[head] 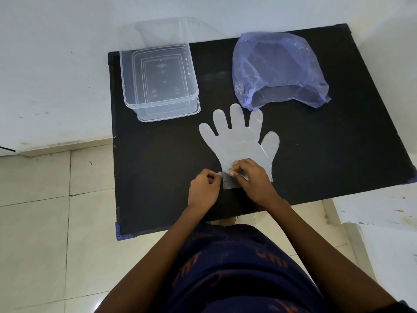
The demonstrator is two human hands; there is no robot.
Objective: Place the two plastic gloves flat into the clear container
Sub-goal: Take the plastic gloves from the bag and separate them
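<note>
Both forearms reached up from the bottom of the frame and met at the lower centre of the black table (158,168). The left hand (204,189) was curled, thumb and forefinger pinched narrow on the left edge of the cuff of the plastic glove (240,141). The right hand (250,177) lay palm-down over the cuff, its fingertips (233,171) bent and pressing or pinching the film; whether it gripped a layer or only held it flat could not be told. The glove lay flat on the table in the centre of the frame, five finger shapes spread and pointing toward the top of the frame, cuff toward the person. Count of gloves: one outline visible; a second layer under or on it could not be made out through the clear film. Count of containers: one clear container (158,82), rectangular, open and upright, in the upper left part of the table, nothing seen inside. It was well apart from the glove. One pale blue plastic bag (277,68) sat crumpled at the upper right of the table, its open mouth just beside the glove's fingertips. Two hands, both bare.
</note>
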